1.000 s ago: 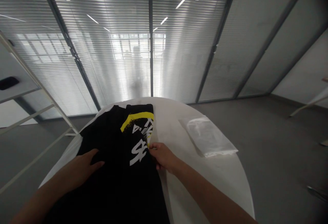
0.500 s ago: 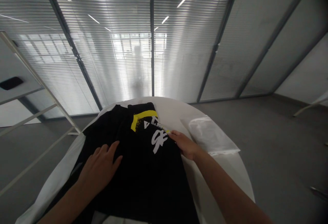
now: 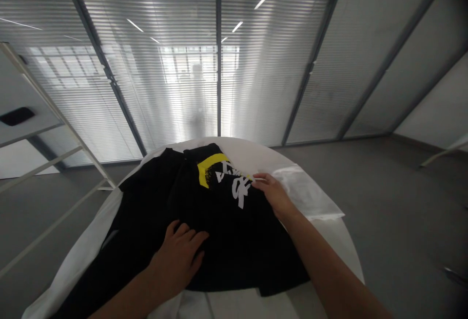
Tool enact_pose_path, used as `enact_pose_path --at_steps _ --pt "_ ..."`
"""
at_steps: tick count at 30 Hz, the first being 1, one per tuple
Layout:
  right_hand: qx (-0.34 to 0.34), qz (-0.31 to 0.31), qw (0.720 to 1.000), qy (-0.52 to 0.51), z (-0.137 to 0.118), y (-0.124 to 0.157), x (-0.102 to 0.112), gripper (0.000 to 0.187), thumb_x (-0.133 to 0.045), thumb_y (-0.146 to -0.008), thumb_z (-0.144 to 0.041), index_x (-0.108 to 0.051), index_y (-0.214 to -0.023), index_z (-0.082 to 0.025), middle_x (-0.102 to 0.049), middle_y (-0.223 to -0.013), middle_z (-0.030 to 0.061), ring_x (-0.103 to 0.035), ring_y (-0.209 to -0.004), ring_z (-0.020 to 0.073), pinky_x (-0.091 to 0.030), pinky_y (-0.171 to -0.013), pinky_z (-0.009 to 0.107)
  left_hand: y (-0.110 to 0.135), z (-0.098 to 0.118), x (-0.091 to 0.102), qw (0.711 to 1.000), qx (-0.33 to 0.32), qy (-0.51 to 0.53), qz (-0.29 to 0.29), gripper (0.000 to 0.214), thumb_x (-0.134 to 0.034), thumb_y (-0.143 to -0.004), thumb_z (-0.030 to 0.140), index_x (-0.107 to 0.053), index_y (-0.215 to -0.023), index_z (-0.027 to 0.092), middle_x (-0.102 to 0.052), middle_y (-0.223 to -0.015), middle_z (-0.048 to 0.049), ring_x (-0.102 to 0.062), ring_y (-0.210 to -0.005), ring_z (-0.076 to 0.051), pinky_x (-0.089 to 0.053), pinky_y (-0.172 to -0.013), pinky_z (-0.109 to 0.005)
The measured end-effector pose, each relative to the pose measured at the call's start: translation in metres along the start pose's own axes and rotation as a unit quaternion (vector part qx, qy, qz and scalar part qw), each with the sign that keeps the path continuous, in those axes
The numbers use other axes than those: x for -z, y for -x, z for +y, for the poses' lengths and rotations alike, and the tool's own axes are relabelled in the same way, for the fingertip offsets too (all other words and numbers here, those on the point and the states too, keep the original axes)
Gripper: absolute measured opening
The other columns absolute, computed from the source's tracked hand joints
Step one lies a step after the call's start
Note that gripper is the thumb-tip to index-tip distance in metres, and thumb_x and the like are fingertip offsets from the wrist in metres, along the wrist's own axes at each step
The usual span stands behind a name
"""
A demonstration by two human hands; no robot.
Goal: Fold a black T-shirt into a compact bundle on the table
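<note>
A black T-shirt (image 3: 219, 231) with a yellow and white print lies spread over a round white table (image 3: 329, 241). My left hand (image 3: 179, 255) rests flat on the shirt near its lower middle, fingers apart. My right hand (image 3: 272, 195) pinches the shirt's right edge beside the print, close to a clear plastic bag (image 3: 310, 195).
A white metal frame (image 3: 47, 129) stands to the left of the table. Glass walls with blinds (image 3: 219, 65) run behind it. Grey floor (image 3: 402, 202) surrounds the table on the right.
My right hand has drawn the shirt's edge to the right and farther away, spreading the fabric. My left hand has slid right, toward the shirt's middle.
</note>
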State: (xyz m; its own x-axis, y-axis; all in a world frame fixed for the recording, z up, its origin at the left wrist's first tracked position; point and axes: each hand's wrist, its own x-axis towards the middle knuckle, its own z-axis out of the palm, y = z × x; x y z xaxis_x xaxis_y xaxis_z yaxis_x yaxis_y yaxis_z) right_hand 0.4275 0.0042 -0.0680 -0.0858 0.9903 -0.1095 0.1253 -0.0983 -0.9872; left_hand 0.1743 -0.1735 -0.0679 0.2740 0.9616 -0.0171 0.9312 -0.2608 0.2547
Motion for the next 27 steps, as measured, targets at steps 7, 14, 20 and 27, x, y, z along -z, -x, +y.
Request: enact_pose_path --at_steps 7,14,20,27 --pt "0.090 -0.083 0.924 0.361 0.008 0.012 0.001 0.040 -0.056 -0.085 -0.035 -0.057 -0.120 -0.017 -0.065 -0.119 0.0129 -0.061 -0.110 0.0247 -0.042 -0.097 0.036 0.009 0.014 0.024 0.980 0.087 0.171 -0.059 0.040 -0.040 -0.093 0.027 -0.053 -0.130 0.030 -0.071 -0.096 0.0001 -0.065 -0.090 -0.017 -0.035 -0.106 -0.044" --pt "0.122 -0.126 0.875 0.452 0.010 0.032 -0.005 0.043 -0.046 -0.093 -0.038 -0.057 -0.128 -0.015 -0.061 -0.126 0.0144 -0.054 -0.122 0.0246 -0.038 -0.102 0.033 0.027 0.019 0.023 0.971 0.138 0.181 -0.071 0.050 -0.040 -0.091 0.027 -0.045 -0.141 0.026 -0.069 -0.116 -0.0051 -0.064 -0.106 -0.020 -0.045 -0.095 -0.033" --pt "0.093 -0.072 0.868 0.482 0.013 0.079 0.007 0.048 -0.048 -0.092 -0.040 -0.051 -0.133 -0.016 -0.057 -0.128 0.0158 -0.056 -0.118 0.0269 -0.038 -0.103 0.039 0.046 0.026 0.007 0.985 0.138 0.101 -0.033 0.060 -0.037 -0.091 0.025 -0.031 -0.151 0.019 -0.061 -0.130 -0.0118 -0.055 -0.121 -0.026 -0.032 -0.109 -0.044" --pt "0.144 -0.030 0.910 0.388 0.028 0.140 0.033 0.044 -0.054 -0.083 -0.021 -0.053 -0.127 -0.021 -0.050 -0.133 0.0097 -0.052 -0.120 0.0219 -0.038 -0.108 0.038 0.067 0.030 0.020 0.951 0.173 0.257 -0.012 0.051 -0.034 -0.095 0.039 -0.043 -0.140 0.018 -0.057 -0.061 0.0032 -0.061 -0.061 -0.019 -0.045 -0.064 -0.030"
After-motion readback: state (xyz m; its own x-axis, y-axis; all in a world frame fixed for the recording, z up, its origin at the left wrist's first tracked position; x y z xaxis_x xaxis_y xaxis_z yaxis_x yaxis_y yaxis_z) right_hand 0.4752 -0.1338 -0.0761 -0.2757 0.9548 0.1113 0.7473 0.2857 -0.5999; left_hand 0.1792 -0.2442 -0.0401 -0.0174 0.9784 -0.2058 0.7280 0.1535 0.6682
